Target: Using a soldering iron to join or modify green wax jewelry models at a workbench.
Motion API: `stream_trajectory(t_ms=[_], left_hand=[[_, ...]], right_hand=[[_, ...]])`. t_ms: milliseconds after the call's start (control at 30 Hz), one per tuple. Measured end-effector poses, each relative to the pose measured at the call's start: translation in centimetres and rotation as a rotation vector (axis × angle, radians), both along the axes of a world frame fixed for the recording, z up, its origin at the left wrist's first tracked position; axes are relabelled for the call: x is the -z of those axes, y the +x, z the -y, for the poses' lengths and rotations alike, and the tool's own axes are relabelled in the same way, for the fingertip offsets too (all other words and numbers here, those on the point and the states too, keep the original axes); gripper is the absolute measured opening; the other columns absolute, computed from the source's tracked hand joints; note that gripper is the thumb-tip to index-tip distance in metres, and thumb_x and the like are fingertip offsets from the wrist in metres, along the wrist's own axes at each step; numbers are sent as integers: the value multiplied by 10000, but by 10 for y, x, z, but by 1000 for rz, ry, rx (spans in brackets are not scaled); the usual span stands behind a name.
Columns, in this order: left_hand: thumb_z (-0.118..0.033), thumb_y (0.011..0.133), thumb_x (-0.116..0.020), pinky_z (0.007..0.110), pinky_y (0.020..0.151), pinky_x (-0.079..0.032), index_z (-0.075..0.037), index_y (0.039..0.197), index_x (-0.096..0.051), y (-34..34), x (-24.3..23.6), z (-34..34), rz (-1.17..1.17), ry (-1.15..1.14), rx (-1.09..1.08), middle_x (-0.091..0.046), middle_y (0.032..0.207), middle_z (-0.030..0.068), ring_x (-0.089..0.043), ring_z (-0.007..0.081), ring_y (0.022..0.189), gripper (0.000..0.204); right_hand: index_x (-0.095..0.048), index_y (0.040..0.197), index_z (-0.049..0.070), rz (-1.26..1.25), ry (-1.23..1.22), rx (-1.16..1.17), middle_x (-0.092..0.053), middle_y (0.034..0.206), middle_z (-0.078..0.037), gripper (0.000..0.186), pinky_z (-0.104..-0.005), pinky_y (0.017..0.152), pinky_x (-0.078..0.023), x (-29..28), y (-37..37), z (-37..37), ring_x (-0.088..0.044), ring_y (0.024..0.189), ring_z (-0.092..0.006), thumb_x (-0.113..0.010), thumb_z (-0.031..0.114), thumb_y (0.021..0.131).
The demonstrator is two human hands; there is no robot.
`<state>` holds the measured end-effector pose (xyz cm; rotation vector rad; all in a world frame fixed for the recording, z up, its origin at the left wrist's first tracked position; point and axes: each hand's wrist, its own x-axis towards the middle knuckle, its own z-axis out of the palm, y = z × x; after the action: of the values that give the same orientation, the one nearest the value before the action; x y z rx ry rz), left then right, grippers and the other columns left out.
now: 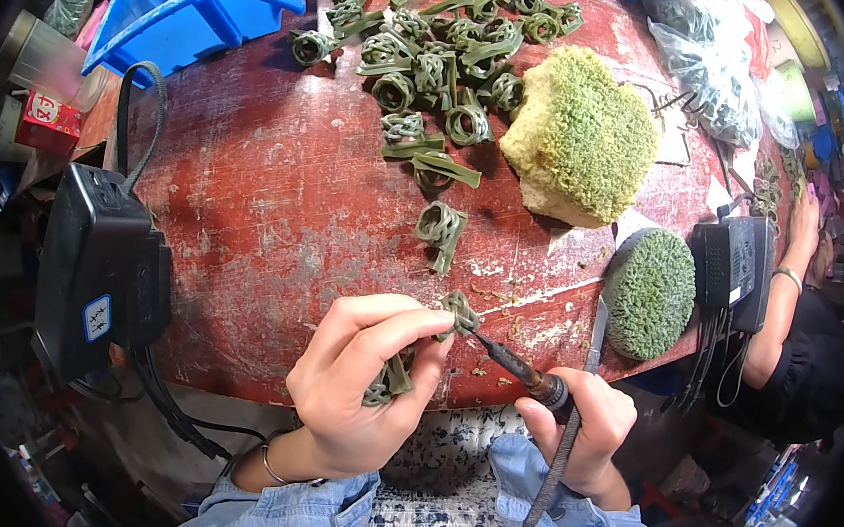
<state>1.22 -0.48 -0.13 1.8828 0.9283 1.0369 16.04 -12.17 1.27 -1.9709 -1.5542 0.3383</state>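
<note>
My left hand [349, 388] pinches a small green coiled piece [460, 313] between thumb and fingertips, near the table's front edge. More green strip and coil [389, 383] shows under its curled fingers, partly hidden. My right hand [593, 434] is closed round the handle of a soldering iron [517, 364]. The dark tip points up and left and meets or nearly meets the pinched piece; I cannot tell which. A grey braided cord [554, 476] hangs down past the right hand. Just beyond my hands lies a single green coiled piece with a flat tail [440, 233].
Several similar green coiled pieces [434, 69] cover the far middle of the red worn table [247, 198]. Right of them sit a yellow-green sponge-like block [594, 138], a round green pad [650, 294] and black power boxes [733, 261]. Left are a black device [101, 266] and a blue bin [193, 18]. Another person's arm [793, 266] is far right.
</note>
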Motion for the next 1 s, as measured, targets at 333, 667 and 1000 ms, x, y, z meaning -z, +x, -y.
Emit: stream_trajectory(t_ms=[333,667,1000], left_hand=[[118,591,-650,265,586,-487,-18,883,-628,-1,1,0,12,7,-6,-576,826,94,-591,190,694,323],[102,607,-673,264,584,-481,-18,869,-630,1,1,1,15,6,-23,-574,815,96,-590,192,690,291],[101,600,-668,263,594,-484,-21,868,-633,1,1,2,3,-4,-29,-578,820,92,-589,189,700,296]], right_hand=[[-560,761,-17,24,-35,-11,-499,545,-66,337,-271,411,-394,-3,-1,-1,-503,445,-192,-764,215,624],[-565,756,-9,-50,16,14,-514,541,-59,327,-262,410,-399,1,0,3,-513,440,-179,-751,237,649],[-561,760,-14,-7,-14,-3,-515,549,-64,330,-264,417,-402,-1,0,1,-513,446,-187,-753,228,642]])
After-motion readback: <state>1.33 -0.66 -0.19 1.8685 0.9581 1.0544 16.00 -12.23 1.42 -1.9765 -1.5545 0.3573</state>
